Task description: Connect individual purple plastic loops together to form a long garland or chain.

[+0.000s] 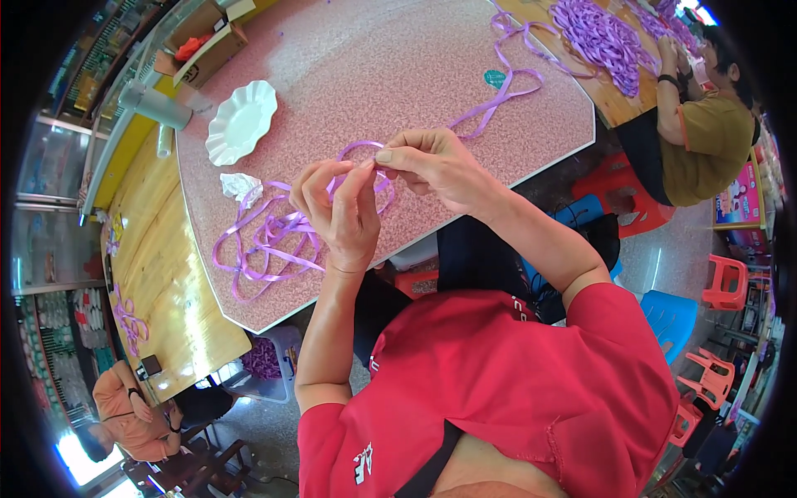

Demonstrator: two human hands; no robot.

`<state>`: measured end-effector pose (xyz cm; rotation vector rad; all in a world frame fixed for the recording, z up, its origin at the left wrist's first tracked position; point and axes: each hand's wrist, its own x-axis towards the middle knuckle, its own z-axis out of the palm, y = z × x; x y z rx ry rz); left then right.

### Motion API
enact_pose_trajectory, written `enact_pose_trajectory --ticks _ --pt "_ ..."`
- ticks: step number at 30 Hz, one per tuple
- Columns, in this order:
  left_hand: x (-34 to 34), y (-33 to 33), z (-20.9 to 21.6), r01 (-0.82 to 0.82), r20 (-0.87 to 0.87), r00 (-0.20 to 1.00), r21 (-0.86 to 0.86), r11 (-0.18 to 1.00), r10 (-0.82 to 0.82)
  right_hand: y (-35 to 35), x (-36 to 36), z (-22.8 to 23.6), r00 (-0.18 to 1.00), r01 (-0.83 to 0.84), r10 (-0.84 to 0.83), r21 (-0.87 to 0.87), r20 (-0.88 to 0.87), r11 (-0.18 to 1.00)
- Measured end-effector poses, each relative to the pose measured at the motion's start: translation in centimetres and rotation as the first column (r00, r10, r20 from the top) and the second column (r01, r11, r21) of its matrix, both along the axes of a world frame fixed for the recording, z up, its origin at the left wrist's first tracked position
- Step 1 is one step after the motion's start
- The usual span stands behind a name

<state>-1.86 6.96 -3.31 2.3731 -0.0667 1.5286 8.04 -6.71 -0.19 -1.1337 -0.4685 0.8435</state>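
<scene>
A long purple ribbon (266,236) lies in loose loops on the pink speckled table (374,75) and trails off toward the upper right. My left hand (340,212) and my right hand (432,166) meet above the table's near edge. Both pinch the same small loop of the ribbon between thumb and fingertips, left hand just below and left of the right. A crumpled white scrap (241,187) lies beside the ribbon pile.
A white scalloped plate (242,121) lies at the table's far left, near a grey cup (158,106) and a cardboard box (207,50). One seated person (701,124) works a purple ribbon heap (602,37) upper right; another sits lower left (124,407). Red and blue plastic chairs stand right.
</scene>
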Motion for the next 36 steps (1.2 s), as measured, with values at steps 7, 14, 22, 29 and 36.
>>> enact_pose_trajectory --ticks 7,14,22,29,36 --pt "-0.4 -0.4 0.8 0.063 -0.109 0.990 -0.202 0.977 -0.086 -0.5 0.7 -0.6 0.916 -0.014 0.021 -0.020 0.402 1.000" --pt "-0.6 -0.7 0.7 0.081 -0.136 0.983 -0.294 0.952 -0.125 -1.0 0.1 0.4 0.630 0.173 -0.126 0.020 0.766 0.985" --pt "-0.5 -0.9 0.6 0.087 -0.134 0.982 -0.296 0.951 -0.132 -1.5 0.5 0.6 0.645 0.129 -0.045 -0.051 0.763 0.990" --pt "-0.6 -1.0 0.6 0.079 -0.158 0.980 -0.237 0.968 -0.119 -1.2 0.5 0.0 0.733 0.122 -0.039 -0.074 0.679 0.990" --pt "-0.9 -0.8 0.4 0.093 -0.166 0.976 -0.257 0.962 -0.138 -1.6 0.5 0.5 0.781 0.073 0.020 -0.123 0.625 0.990"
